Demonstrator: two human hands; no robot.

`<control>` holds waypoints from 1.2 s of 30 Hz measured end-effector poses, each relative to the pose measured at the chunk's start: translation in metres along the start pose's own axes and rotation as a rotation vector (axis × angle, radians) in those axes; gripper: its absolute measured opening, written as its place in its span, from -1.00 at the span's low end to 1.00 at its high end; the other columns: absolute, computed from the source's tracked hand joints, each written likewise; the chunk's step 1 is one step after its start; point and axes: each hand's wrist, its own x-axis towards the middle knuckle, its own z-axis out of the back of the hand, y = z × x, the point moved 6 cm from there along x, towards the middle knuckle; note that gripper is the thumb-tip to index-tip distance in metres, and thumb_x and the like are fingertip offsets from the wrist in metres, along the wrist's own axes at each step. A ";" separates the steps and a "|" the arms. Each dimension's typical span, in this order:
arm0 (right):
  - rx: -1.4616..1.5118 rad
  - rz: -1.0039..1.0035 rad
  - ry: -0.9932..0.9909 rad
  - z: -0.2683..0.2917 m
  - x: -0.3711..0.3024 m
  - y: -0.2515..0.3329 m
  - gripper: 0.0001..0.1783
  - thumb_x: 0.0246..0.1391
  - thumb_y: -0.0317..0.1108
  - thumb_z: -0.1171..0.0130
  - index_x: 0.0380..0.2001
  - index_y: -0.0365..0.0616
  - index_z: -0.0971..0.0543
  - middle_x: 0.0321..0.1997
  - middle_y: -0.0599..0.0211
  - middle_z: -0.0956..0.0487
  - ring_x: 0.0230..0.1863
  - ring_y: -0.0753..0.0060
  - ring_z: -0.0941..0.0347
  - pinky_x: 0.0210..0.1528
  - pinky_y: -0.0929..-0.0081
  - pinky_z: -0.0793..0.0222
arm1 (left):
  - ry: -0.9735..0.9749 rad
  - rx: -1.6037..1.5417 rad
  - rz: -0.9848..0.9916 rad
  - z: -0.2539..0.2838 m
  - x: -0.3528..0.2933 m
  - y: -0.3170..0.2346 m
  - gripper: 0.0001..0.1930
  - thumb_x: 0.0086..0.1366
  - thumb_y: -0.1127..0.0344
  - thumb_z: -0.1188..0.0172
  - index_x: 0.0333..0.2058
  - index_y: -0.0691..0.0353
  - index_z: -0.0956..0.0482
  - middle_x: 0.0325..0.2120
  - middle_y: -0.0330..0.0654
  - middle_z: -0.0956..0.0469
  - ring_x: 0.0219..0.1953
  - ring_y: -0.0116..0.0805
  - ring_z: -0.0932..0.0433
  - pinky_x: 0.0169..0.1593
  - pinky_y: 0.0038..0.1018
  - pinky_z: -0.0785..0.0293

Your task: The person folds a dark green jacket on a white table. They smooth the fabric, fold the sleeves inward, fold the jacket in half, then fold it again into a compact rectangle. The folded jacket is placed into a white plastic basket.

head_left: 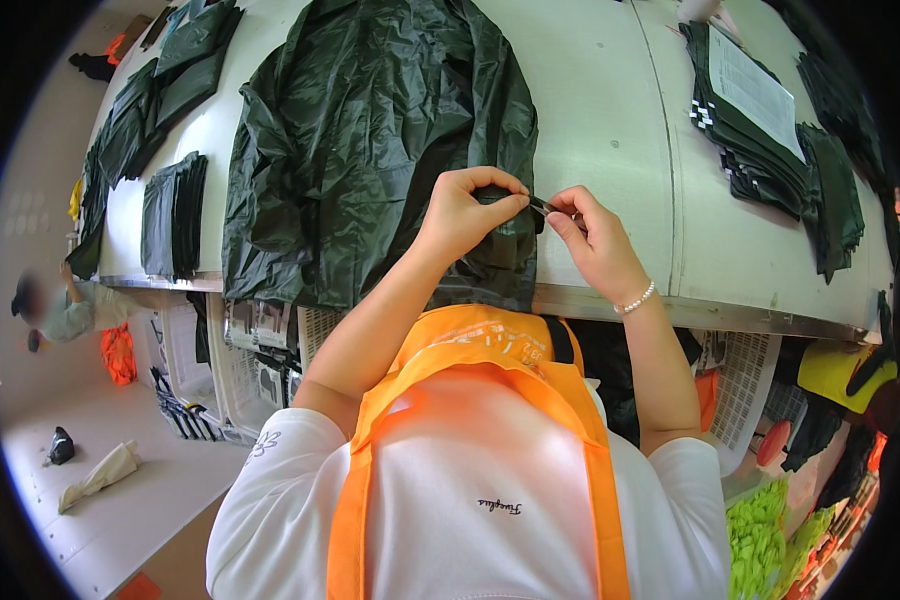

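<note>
A dark green, shiny jacket (370,150) lies spread on the table in front of me, its lower edge near the table's front edge. My left hand (472,212) is closed in a pinch on the garment's right side, thumb and forefinger together on a bit of the cloth's edge. Just right of it, my right hand (598,245) has its fingers closed round a small thin tool (541,206) with a metallic glint, which looks like thread snips. The tool's tip meets the cloth by the left fingertips. Most of the tool is hidden by the right fingers.
The pale table (610,110) has a seam right of the jacket. Folded dark garments (174,215) lie at left; a stack of dark garments (755,150) with a printed sheet (755,88) lies at right. White baskets (745,385) stand below the edge. A person (70,305) is at far left.
</note>
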 end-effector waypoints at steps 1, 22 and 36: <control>-0.030 0.021 0.004 0.000 0.000 0.001 -0.79 0.14 -0.31 -0.12 -0.26 -0.22 -0.43 -0.38 0.22 -0.54 -0.37 0.37 -0.47 -0.27 0.51 -0.38 | 0.004 -0.015 -0.005 0.000 0.000 -0.001 -0.88 0.09 0.45 -0.26 -0.41 0.40 -0.62 -0.45 -0.23 -0.62 -0.35 -0.57 -0.52 -0.18 -0.63 -0.42; -0.380 0.106 0.083 0.009 0.015 0.036 -0.81 0.08 -0.24 -0.12 -0.39 -0.13 -0.47 -0.45 0.27 -0.51 -0.46 0.17 -0.44 -0.42 0.39 -0.33 | 0.037 0.035 -0.073 -0.003 0.004 -0.001 -0.83 0.18 0.36 -0.19 -0.36 0.40 -0.59 -0.47 -0.20 -0.61 -0.38 -0.55 -0.51 -0.24 -0.59 -0.42; 0.070 0.070 -0.267 0.021 0.025 -0.027 -0.84 0.01 -0.45 -0.25 -0.41 -0.19 -0.44 -0.56 0.58 -0.30 -0.56 0.74 -0.10 -0.52 0.74 -0.11 | -0.079 0.629 0.130 0.097 -0.058 0.002 -0.90 0.10 0.40 -0.20 -0.45 0.32 -0.54 -0.51 -0.20 -0.58 -0.43 -0.51 -0.51 -0.29 -0.56 -0.41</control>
